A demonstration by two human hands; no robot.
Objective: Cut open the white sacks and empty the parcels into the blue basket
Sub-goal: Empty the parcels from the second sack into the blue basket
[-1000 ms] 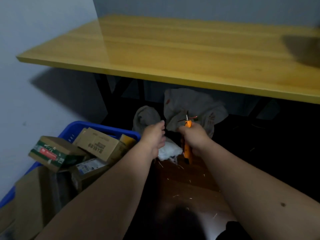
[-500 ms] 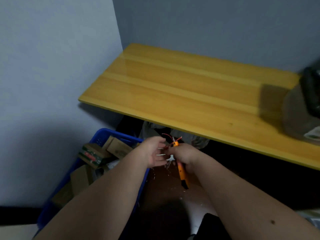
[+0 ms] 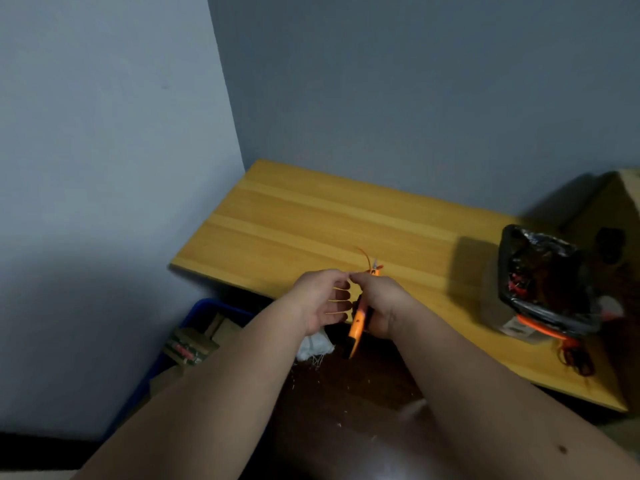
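The white sack [image 3: 314, 345] shows only as a crumpled piece on the floor, just below the left hand [image 3: 320, 299] and beside the blue basket [image 3: 194, 311], which holds cardboard parcels [image 3: 188, 348]. The right hand [image 3: 379, 303] grips an orange utility knife [image 3: 356, 325], its long axis pointing down toward the sack. The left fingers are loosely curled, their tips meeting the right fingers, perhaps pinching a thin orange tie [image 3: 364, 255]. The left hand is nearer to the sack.
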